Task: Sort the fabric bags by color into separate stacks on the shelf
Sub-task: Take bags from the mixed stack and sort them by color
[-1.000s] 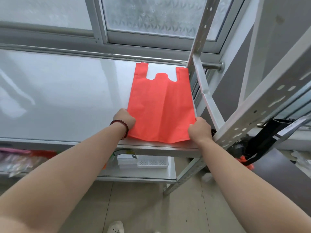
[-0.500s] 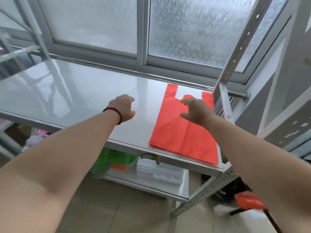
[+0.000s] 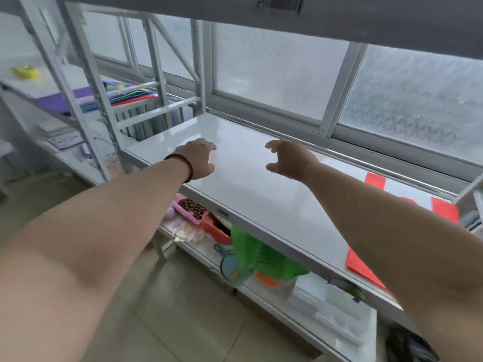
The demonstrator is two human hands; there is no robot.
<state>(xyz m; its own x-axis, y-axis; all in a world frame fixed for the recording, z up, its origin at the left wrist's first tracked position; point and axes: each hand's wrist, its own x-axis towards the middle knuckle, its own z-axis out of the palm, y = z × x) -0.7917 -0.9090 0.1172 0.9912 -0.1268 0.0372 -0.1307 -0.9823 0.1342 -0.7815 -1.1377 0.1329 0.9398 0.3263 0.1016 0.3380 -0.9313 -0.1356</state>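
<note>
Reaching over the bare middle of the shelf (image 3: 261, 194), left hand (image 3: 200, 159) and right hand (image 3: 287, 159) both wide open, holding nothing. Red bag (image 3: 366, 267) lying at the right end. Maybe grabbing two colors together from the mixed pile (image 3: 130, 96), messing up stacks.

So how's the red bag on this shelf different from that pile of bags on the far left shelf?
The red bag lies alone, flat, partly hidden by the right arm; the pile of bags is stacked. The red bag is one colour; the pile of bags mixes purple, green, blue and red. Both rest on white shelves.
</note>
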